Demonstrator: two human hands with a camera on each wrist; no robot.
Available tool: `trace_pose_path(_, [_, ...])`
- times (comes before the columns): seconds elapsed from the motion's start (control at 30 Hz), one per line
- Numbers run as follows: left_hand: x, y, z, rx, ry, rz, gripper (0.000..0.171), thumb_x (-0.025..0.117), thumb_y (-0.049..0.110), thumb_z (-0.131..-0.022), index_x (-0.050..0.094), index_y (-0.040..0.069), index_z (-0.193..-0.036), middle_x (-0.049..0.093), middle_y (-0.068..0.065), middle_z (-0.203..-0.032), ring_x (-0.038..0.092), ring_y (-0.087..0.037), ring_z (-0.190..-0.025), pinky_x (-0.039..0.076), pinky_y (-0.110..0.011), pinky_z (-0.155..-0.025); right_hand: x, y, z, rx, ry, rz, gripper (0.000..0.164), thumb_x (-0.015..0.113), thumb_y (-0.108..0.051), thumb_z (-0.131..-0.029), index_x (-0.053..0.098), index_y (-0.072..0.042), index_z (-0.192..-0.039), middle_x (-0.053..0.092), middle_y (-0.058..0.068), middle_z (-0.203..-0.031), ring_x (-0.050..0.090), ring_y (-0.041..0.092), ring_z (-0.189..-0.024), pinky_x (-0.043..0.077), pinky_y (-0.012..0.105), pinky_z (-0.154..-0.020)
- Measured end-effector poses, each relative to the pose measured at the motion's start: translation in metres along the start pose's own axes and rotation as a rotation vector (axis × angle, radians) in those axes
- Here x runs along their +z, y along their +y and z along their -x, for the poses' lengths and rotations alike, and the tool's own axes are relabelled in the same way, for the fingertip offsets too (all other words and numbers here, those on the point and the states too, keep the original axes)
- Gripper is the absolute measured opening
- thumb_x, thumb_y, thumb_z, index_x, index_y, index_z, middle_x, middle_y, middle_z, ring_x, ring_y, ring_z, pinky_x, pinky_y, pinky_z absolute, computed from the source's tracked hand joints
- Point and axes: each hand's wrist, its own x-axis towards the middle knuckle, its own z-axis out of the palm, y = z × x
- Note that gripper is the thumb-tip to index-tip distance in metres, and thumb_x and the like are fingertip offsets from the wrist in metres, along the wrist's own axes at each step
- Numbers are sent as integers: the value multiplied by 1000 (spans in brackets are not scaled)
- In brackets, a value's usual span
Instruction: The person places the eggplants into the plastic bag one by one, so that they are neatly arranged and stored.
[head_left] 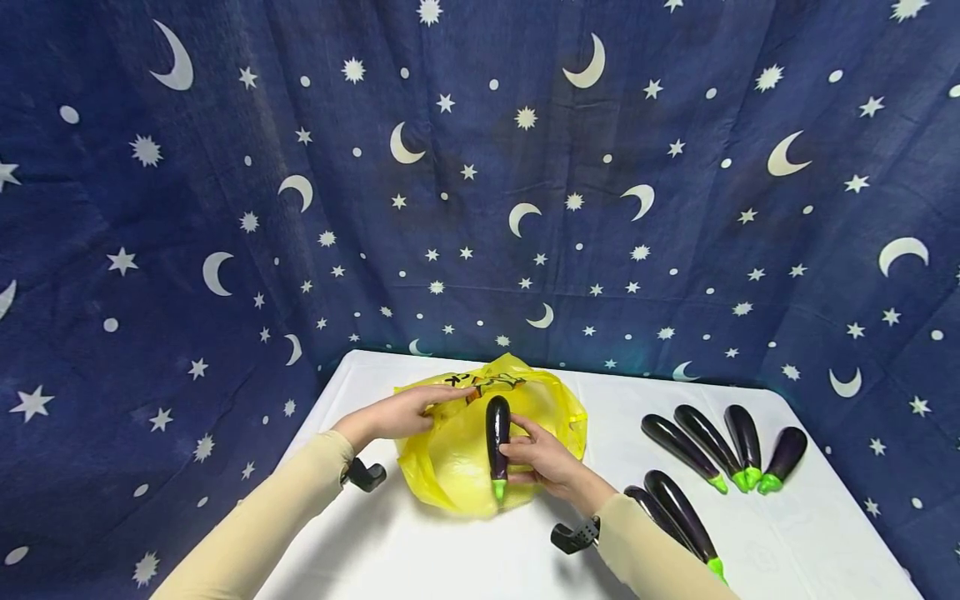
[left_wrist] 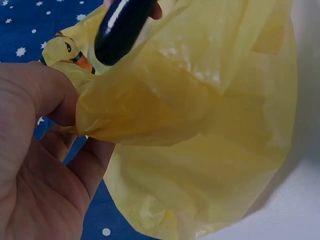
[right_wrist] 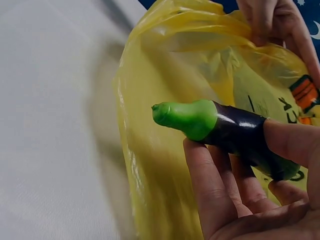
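My right hand [head_left: 551, 458] holds a dark purple eggplant [head_left: 497, 437] with a bright green stem, thumb on one side and fingers on the other. The eggplant is over the mouth of a thin yellow plastic bag [head_left: 450, 467], its green end [right_wrist: 187, 115] towards me. With my left hand [head_left: 405, 414] I pinch the bag's edge between thumb and fingers, as the left wrist view shows. Black print and an orange patch mark the bag [right_wrist: 240, 75] near that hand. The eggplant's dark end [left_wrist: 120, 35] appears above the bag's fold in the left wrist view.
On the white table [head_left: 592, 417], several eggplants [head_left: 708, 437] lie fanned out at the right. Nearer me, another eggplant [head_left: 678, 508] lies alongside one partly hidden by my right sleeve [head_left: 652, 542]. A dark blue curtain [head_left: 480, 208] with moons and stars stands behind the table.
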Motion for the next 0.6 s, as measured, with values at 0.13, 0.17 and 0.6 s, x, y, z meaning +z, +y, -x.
trace_pose_path(0.13, [-1, 0, 1, -4, 6, 14, 83, 50, -14, -87, 42, 28, -158, 47, 6, -154, 46, -17, -137, 40, -44, -110, 7, 1, -8, 9, 7, 11, 82, 70, -13, -97, 21, -12, -163, 64, 19, -127, 70, 30, -105, 59, 45, -82])
trace_pose_path(0.17, [-2, -1, 1, -4, 6, 15, 83, 51, -14, -87, 42, 28, -158, 47, 7, -155, 45, -18, -138, 40, -44, -111, 9, 1, -11, 13, 12, 13, 82, 70, -13, -97, 21, -12, -163, 64, 19, -127, 70, 30, -105, 59, 44, -81])
trace_pose_path(0.6, [-13, 2, 9, -138, -70, 10, 84, 55, -7, -90, 34, 33, -161, 36, 6, -162, 32, -20, -148, 30, -47, -117, 39, 1, -49, 14, 5, 19, 82, 68, -11, -98, 19, -8, -163, 64, 21, -124, 69, 30, -104, 59, 44, -83])
